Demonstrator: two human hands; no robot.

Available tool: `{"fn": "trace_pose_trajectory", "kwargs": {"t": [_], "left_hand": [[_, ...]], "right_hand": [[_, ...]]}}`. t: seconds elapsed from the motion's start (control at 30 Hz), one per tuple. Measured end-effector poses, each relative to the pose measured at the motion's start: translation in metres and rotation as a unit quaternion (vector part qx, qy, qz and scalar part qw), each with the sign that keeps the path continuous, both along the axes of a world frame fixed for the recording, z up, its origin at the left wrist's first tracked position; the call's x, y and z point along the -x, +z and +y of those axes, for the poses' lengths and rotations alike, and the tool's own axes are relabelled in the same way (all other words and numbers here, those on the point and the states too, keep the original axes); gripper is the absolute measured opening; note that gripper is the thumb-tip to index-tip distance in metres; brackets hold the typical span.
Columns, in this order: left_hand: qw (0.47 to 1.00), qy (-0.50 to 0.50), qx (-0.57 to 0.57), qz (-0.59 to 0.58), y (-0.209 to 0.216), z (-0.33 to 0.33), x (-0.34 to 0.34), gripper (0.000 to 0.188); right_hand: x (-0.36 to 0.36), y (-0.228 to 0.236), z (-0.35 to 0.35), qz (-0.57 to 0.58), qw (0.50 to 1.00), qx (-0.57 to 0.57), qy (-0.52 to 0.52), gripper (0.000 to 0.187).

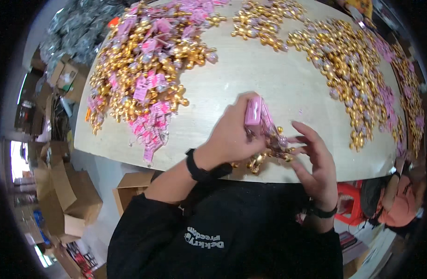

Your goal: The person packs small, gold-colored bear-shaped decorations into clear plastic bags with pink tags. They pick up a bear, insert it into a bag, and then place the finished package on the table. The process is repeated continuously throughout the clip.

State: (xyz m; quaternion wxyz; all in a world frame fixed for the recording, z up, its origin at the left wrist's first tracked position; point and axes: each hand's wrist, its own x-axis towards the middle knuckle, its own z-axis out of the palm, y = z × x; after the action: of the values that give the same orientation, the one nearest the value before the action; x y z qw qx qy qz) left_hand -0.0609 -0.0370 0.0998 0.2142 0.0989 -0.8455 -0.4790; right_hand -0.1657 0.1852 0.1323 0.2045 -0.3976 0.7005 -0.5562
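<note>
black shirt (232,218) fills the near middle, its wearer close against the table (232,69), likely so both hands work over its top. the left hand (232,132) is clamped on a bunch of pink tags (254,111), seemingly to keep them together while the gold charms (257,162) hang out below, toward the near edge. the right hand (319,162) has thumb and fingers apart beside those charms; whether they touch is hard to tell. one heap (134,74) lies left and another heap (348,69) right, perhaps parted to leave bare working room between them.
</note>
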Motion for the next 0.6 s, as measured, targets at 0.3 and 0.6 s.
{"fn": "trace_pose_trajectory", "kwargs": {"t": [0.3, 0.6], "left_hand": [[0.939, 0.284, 0.086, 0.171, 0.116, -0.217, -0.013, 0.033], [0.804, 0.456, 0.36, -0.129, 0.1, -0.336, -0.053, 0.064]], "right_hand": [[0.02, -0.072, 0.072, -0.153, 0.981, -0.097, -0.077, 0.034], [0.026, -0.08, 0.069, -0.088, 0.983, -0.131, -0.096, 0.027]]}}
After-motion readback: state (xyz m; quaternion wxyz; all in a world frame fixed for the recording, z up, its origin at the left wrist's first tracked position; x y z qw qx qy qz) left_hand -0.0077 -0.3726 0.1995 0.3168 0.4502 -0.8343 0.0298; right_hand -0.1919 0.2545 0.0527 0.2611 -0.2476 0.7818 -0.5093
